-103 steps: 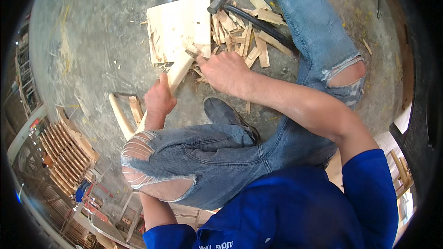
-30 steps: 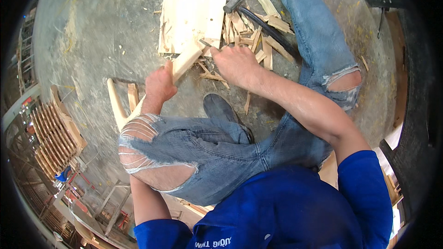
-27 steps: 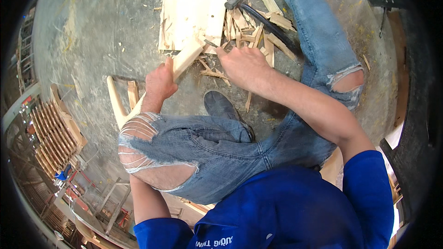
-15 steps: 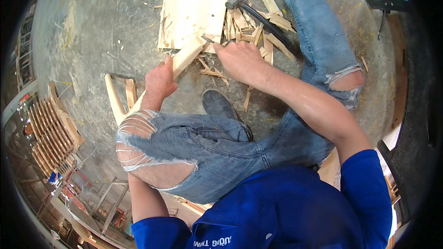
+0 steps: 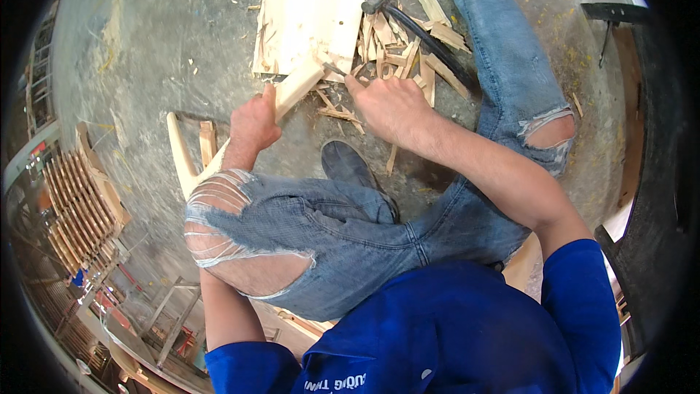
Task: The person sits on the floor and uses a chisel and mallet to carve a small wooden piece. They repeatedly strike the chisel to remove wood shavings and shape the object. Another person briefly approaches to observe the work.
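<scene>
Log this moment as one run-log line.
left hand: grips wood block | right hand: holds thin tool at block end | nearby: flat board, hammer, wood scraps

The right hand (image 5: 390,106) covers whatever thin dark tool it grips; only a small tip pokes out toward the pale wooden block (image 5: 297,87). That block's lower end is hidden inside the left hand (image 5: 254,120). Beyond the block, the black-handled hammer (image 5: 419,25) partly sinks under light wood splinters (image 5: 394,51).
</scene>
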`<action>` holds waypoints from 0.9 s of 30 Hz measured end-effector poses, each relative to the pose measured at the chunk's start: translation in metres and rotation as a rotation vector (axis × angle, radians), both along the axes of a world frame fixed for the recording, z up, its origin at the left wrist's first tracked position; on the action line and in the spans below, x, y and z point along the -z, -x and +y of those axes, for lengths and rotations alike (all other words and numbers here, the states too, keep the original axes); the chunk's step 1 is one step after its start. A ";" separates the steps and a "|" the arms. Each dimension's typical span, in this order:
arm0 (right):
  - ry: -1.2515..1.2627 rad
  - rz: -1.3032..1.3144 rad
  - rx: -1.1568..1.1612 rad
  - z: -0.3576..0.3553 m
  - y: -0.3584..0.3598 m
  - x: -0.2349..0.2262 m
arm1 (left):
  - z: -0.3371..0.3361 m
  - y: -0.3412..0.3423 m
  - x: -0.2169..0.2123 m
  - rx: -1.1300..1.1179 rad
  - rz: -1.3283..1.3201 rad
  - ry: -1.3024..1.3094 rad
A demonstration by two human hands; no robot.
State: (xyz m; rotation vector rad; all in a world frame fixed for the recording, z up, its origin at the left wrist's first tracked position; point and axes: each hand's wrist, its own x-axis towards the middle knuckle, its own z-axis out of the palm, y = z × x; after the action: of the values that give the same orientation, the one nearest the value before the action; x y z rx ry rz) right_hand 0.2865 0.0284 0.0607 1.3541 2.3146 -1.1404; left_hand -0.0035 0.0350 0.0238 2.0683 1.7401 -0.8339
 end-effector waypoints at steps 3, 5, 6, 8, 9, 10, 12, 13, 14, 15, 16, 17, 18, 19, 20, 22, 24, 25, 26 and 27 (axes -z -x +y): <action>-0.148 0.029 0.042 0.004 0.004 0.023 | 0.002 -0.002 0.002 0.006 0.003 0.003; -0.173 0.053 0.035 0.001 -0.001 0.026 | 0.003 -0.005 0.000 0.020 -0.003 0.003; -0.185 0.070 0.025 0.002 -0.001 0.022 | 0.002 -0.004 -0.001 0.013 -0.004 -0.001; -0.087 0.032 0.011 0.002 0.000 0.010 | -0.001 -0.001 -0.002 -0.001 -0.006 -0.009; -0.040 0.002 0.007 0.002 -0.001 0.004 | -0.001 -0.002 0.000 -0.004 -0.002 -0.005; -0.072 0.020 0.028 0.003 0.001 0.010 | 0.000 -0.003 0.001 -0.006 0.002 -0.001; -0.139 0.061 0.070 0.010 0.007 0.024 | 0.001 -0.004 0.002 0.000 0.004 0.006; -0.123 0.047 0.063 0.010 0.006 0.024 | 0.001 -0.004 0.003 0.009 0.002 0.010; -0.107 0.033 0.056 0.008 0.004 0.021 | 0.002 -0.005 0.004 0.019 -0.001 0.014; -0.088 0.026 0.042 0.007 0.004 0.017 | 0.000 -0.003 0.002 0.012 0.005 0.009; -0.075 0.025 0.035 0.006 0.003 0.013 | -0.001 -0.002 0.001 0.005 0.011 0.005; -0.062 0.024 0.028 0.005 0.002 0.008 | -0.002 0.000 -0.001 -0.002 0.017 0.001; -0.048 0.011 0.024 0.003 -0.002 0.006 | -0.002 -0.001 0.000 0.001 0.023 0.002; -0.068 0.030 0.030 0.005 -0.001 0.011 | -0.001 -0.001 0.001 0.004 0.030 0.003; -0.088 0.050 0.035 0.007 0.002 0.022 | -0.001 -0.002 0.002 0.006 0.038 0.003; -0.110 0.058 0.041 0.011 0.003 0.023 | 0.001 -0.007 0.000 0.024 0.046 0.008; -0.100 0.040 0.027 0.007 0.005 0.019 | 0.001 -0.005 0.000 0.025 0.036 0.008; -0.094 0.040 0.022 0.006 0.006 0.017 | 0.000 -0.002 0.001 0.017 0.022 0.005; -0.089 0.041 0.016 0.005 0.005 0.013 | 0.000 0.001 0.001 0.010 0.007 0.003; -0.085 0.030 0.011 0.005 0.002 0.010 | 0.001 0.000 0.002 0.008 0.003 0.000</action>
State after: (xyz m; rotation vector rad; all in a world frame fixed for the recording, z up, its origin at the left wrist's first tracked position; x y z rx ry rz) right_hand 0.2844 0.0339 0.0504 1.3900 2.4043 -1.0844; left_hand -0.0031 0.0356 0.0218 2.0767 1.7347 -0.8402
